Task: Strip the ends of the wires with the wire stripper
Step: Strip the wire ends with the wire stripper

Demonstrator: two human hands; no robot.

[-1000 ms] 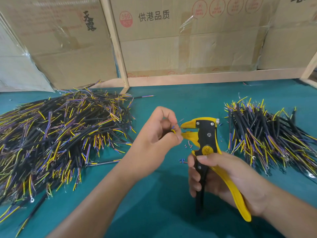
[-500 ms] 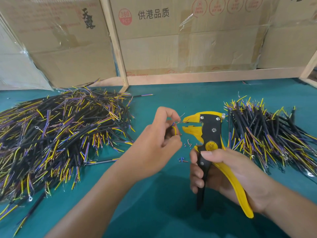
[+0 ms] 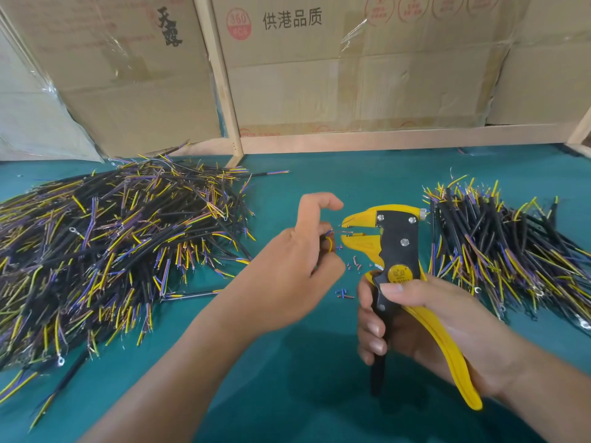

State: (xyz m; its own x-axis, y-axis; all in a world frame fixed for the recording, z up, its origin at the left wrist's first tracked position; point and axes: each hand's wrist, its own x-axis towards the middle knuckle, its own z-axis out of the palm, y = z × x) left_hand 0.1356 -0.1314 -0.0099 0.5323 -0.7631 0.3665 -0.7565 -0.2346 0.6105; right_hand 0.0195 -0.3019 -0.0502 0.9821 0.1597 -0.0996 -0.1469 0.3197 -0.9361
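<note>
Teal work mat (image 3: 287,394): left hand (image 3: 287,270) pinches thin multicoloured wire (image 3: 329,243), tip between yellow-black wire stripper (image 3: 393,247) jaws at 12 o'clock. Right hand (image 3: 425,324) grips handles. Risk: shallow insertion, incomplete strip.

The wire stripper (image 3: 398,247) in my right hand (image 3: 428,327) is smooth plastic, yellow and matt black, with shiny metal rivets and a knurled metal screw at its top. The wire (image 3: 332,238) pinched in my left hand (image 3: 287,273) has glossy coloured insulation and a bare coppery end. Both wire piles (image 3: 105,247) show black rubbery sheathing, slightly shiny. The table (image 3: 287,394) is covered in matt teal felt-like cloth. Behind stand rough brown cardboard boxes (image 3: 351,75) with glossy clear tape, framed by pale unfinished wood (image 3: 220,78).
</note>
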